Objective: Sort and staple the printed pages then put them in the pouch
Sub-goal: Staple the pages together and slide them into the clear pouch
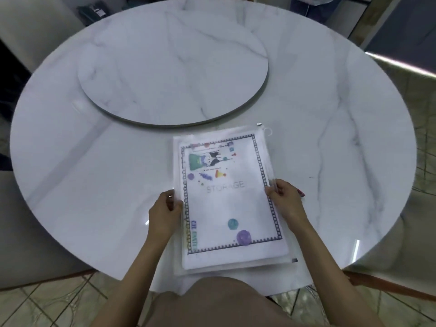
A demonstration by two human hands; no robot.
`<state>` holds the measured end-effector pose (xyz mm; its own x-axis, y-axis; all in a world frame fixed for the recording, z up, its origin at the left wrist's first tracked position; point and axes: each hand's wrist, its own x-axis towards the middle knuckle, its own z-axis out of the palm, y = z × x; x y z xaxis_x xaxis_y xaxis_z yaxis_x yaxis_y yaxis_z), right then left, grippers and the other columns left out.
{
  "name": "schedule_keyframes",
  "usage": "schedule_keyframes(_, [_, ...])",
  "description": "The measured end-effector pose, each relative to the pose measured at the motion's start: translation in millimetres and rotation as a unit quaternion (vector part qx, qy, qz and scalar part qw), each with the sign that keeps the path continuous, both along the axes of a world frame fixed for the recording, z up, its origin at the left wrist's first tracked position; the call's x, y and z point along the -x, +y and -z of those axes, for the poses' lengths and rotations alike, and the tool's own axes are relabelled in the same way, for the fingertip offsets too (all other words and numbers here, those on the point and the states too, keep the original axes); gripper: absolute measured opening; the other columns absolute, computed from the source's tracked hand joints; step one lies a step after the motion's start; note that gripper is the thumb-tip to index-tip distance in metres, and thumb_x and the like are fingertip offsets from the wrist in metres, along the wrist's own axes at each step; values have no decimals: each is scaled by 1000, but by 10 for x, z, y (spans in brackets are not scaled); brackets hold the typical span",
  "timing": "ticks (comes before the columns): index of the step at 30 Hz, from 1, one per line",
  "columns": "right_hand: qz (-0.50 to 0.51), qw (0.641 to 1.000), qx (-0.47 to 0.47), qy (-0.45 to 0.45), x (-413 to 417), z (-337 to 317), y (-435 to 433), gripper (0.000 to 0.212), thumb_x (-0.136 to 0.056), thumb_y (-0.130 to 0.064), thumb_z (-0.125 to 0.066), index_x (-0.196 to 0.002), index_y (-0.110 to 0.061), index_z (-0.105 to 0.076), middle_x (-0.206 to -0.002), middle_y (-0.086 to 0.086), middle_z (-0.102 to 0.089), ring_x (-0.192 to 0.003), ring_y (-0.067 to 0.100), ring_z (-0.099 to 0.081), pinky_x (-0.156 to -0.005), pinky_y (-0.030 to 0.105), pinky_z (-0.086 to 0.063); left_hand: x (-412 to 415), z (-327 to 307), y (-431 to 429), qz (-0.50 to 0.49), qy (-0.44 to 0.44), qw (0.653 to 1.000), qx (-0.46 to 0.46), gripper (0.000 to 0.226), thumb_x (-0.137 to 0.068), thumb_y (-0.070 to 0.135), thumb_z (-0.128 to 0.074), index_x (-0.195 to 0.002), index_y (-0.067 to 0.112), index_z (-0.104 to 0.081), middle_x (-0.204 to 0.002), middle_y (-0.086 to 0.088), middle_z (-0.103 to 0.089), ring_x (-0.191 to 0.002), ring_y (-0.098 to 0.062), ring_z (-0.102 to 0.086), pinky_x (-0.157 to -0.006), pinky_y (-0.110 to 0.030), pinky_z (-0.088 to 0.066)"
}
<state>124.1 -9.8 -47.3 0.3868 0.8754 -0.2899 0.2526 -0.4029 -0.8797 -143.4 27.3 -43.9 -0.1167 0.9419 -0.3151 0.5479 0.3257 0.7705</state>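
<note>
One round white marble table (330, 114) fills the view. On its far half sits one round marble turntable (165, 67). On the near half, just in front of the person, lies one clear zip pouch (180, 256), flat and lengthwise. Inside it is a stack of printed pages (226, 204); only the top sheet shows, with a chequered border and coloured blots, so the sheets cannot be counted. The word STORAGE reads across the middle.

Two hands are on the pouch. The left hand (165, 208) pinches its left edge, fingers curled round it. The right hand (285, 199) pinches its right edge. One small metal zip slider (259, 124) sits at the far right corner.
</note>
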Motion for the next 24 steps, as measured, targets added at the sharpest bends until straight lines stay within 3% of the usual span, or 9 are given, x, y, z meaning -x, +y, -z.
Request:
schedule_keyframes(2, [1, 996, -2, -95, 16, -7, -5, 12, -87, -9, -60, -79, -1, -55, -69, 8, -48, -61, 10, -44, -60, 8, -36, -36, 25, -9, 11, 19, 1000, -16, 38, -91, 12, -55, -127, 6, -50, -106, -4, -59, -90, -16, -52, -81, -24, -39])
schedule_keyframes(4, [-10, 987, -12, -158, 8, -3, -23, 7, -84, -8, -63, -83, -9, -56, -78, 4, -49, -66, 8, -45, -59, 2, -34, -50, 58, -24, 26, 39, 998, -34, 34, -90, 13, -56, -123, 5, -52, -103, -2, -56, -90, -18, -53, -82, -27, -42])
schedule_keyframes(7, [-28, 973, -1, -228, -32, 47, -60, 13, -84, -5, -63, -97, -4, -60, -90, 7, -46, -79, 18, -45, -66, 11, -31, -26, 133, -59, 75, 104, 990, -62, 37, -89, 18, -57, -125, 9, -51, -109, -6, -53, -106, -25, -52, -86, -35, -47])
schedule_keyframes(10, [-39, 960, -15, -278, -55, 80, -129, 33, -86, -1, -59, -119, 0, -56, -105, 11, -47, -96, 17, -42, -91, 25, -37, -3, 172, -103, 110, 150, 979, -85, 53, -90, 19, -57, -139, 11, -38, -137, -7, -41, -129, -24, -34, -97, -39, -42])
schedule_keyframes(15, [-32, 924, -21, -381, -184, 168, -199, 44, -86, -1, -59, -129, -1, -50, -132, 21, -45, -124, 36, -41, -98, 46, -38, 74, 279, -174, 209, 205, 948, -125, 54, -96, 31, -43, -144, 10, -32, -153, -7, -27, -143, -23, -21, -111, -43, -26])
schedule_keyframes(19, [-62, 920, 13, -388, -271, 224, -246, 46, -90, -3, -54, -135, -3, -44, -131, 21, -47, -123, 35, -41, -99, 44, -39, 160, 406, -267, 261, 219, 929, -146, 69, -87, 53, -11, -148, 19, -15, -152, 9, -5, -141, -6, 1, -111, -30, -13])
schedule_keyframes(24, [-52, 929, -23, -365, -249, 187, -234, 38, -91, -1, -50, -129, -4, -50, -117, 16, -56, -110, 28, -45, -91, 34, -41, 215, 485, -347, 268, 213, 926, -159, 61, -94, 48, -16, -146, 17, -14, -153, 5, -12, -141, -2, 0, -114, -26, -12])
